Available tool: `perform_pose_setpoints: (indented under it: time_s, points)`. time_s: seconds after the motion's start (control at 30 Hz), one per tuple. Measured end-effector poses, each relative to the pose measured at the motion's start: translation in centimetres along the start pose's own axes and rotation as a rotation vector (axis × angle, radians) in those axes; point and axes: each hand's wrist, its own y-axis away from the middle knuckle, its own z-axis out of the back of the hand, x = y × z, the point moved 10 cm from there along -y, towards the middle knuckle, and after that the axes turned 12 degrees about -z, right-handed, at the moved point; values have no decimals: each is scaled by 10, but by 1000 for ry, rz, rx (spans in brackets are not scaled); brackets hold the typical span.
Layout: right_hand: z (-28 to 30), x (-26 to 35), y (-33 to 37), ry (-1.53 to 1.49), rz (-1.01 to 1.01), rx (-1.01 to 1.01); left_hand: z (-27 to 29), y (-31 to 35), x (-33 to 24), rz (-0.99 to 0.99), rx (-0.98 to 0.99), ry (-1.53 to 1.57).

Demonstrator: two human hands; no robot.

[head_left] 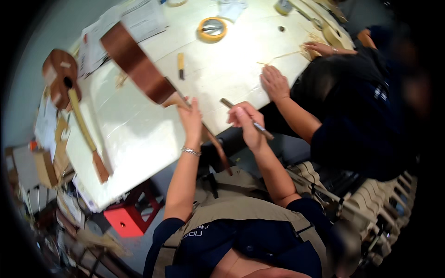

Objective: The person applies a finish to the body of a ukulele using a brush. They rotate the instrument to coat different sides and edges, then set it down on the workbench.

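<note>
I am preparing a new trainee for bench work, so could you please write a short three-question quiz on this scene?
1. True or false: the person's left hand rests on the neck joint of the brown ukulele body that lies on the white table.
2. What does the right hand hold? A) a roll of tape B) a slim metal tool C) a red stool
3. Fill in: the yellow tape roll lies on the ____.

Key
1. True.
2. B.
3. Table; it lies near the far edge, apart from both hands. A co-worker's hand lies flat on the same table to the right.
</note>
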Motion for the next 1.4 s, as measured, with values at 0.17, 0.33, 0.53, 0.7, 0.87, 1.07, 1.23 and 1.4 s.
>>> perform_pose_setpoints:
  time_s: [0.17,0.33,0.53,0.7,0.87,1.07,1.23,1.4]
  points:
    - [1,-9,-6,-79,-106,90,-7,12,-22,-29,59,-15]
    - [-40,-13,-8,-171,-259,353,40,40,-105,-544,5,-478]
    - [-91,-10,-2,-98,-438,584,8,65,-190,-1084,549,-767]
    - [-122,0,-6,-152,-522,608,5,47,-203,-1183,880,-899]
    - [-150,40,0,84,-312,806,24,30,-229,-1089,1052,-908]
    - [-32,85,-33,-361,148,144,89,-74,-263,-862,718,-996]
    - [-81,66,-84,-45,90,114,65,-118,-301,-1061,374,-642]
    - [-112,74,-128,12,208,166,37,-175,-306,-1051,166,-656]
